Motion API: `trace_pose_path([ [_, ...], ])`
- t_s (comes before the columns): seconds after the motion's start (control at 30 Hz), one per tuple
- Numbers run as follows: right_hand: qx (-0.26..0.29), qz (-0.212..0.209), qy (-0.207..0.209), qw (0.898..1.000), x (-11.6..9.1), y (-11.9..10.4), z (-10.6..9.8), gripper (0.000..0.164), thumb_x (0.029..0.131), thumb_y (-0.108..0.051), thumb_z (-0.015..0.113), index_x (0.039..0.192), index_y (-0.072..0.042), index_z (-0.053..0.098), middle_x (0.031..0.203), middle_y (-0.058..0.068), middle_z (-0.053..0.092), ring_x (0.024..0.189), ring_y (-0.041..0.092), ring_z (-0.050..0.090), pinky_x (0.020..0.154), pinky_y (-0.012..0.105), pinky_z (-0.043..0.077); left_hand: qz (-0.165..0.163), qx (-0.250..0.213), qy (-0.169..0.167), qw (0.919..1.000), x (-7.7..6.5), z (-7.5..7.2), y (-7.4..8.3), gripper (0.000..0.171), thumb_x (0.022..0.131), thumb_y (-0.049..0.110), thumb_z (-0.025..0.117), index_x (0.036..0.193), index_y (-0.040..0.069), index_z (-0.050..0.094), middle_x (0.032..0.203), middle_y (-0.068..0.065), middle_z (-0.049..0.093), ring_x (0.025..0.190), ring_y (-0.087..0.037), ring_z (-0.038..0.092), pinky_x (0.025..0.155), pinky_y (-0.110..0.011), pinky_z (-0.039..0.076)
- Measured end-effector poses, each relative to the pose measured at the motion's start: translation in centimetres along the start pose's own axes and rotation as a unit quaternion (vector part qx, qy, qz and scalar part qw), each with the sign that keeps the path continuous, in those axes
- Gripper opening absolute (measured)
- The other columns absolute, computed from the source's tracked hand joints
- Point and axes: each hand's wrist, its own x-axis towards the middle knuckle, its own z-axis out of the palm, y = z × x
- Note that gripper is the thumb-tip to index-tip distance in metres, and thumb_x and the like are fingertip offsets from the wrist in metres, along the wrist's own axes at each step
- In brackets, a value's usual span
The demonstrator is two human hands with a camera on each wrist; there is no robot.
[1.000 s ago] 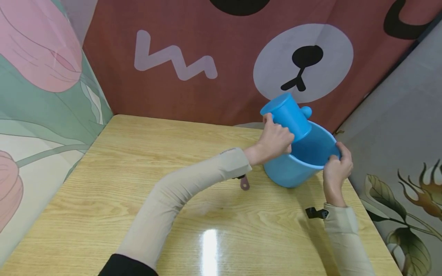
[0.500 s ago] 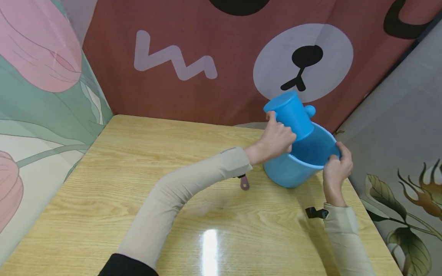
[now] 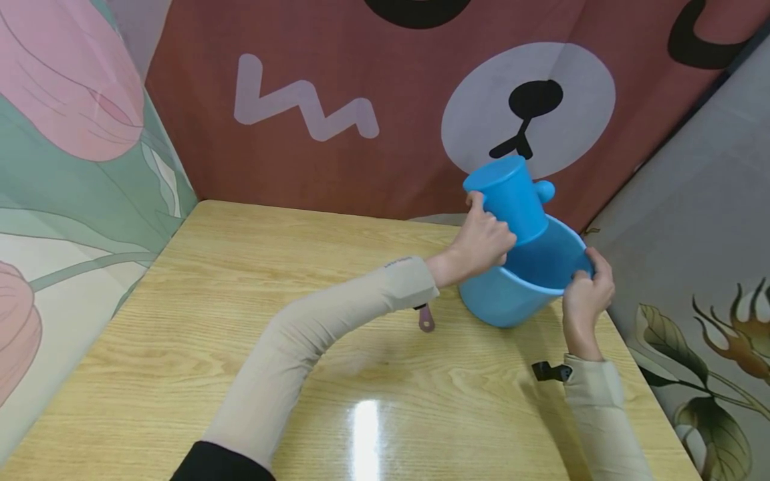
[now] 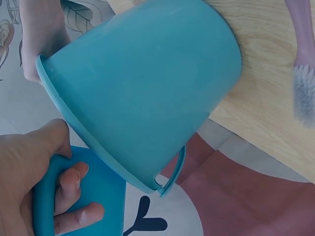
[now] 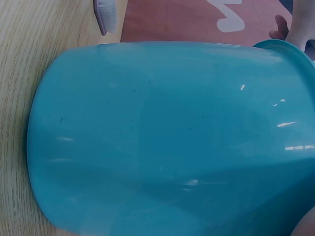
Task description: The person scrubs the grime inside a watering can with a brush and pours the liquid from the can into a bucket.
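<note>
In the head view, my left hand [image 3: 482, 239] holds a bright blue mug [image 3: 514, 204] by its handle, fingers curled round it. The mug is tilted over the mouth of a lighter blue bucket [image 3: 502, 297], its flat round end uppermost and its lower end at the bucket's opening. A rounded knob sticks out from the mug's far side. My right hand [image 3: 588, 294] grips the bucket's rim at the right, thumb on the inner side. The left wrist view shows the left fingers [image 4: 74, 216] through the mug handle, close to the bucket rim. The bucket's inside bottom is hidden.
A brush with a mauve handle [image 3: 426, 319] and pale bristles [image 4: 305, 93] lies on the wooden table [image 3: 252, 254], partly behind my left sleeve. A brown printed cloth [image 3: 289, 167] hangs along the back edge. A patterned cloth [image 3: 692, 220] hangs at the right.
My left hand has shifted slightly right, and the mug has turned so that it stands steeper, its knob moving right. My right hand and the bucket have stayed in place.
</note>
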Motion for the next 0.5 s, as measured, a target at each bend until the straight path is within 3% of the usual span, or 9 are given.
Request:
trace_pose_path([
  [0.5,0.002,-0.002,0.001,1.0,-0.13,-0.07,-0.05,0.052,0.099,-0.004,0.03,0.146,-0.015,0.049,0.15,-0.001,0.044,0.138,0.012,0.037,0.113,0.032,0.026,0.003,-0.009,0.004,1.0,0.01,-0.11,-0.14,0.03,0.095,0.024,0.043,0.069,0.024,0.057,0.063,0.005,0.052,0.067,-0.015,0.055,0.093,-0.061,0.031],
])
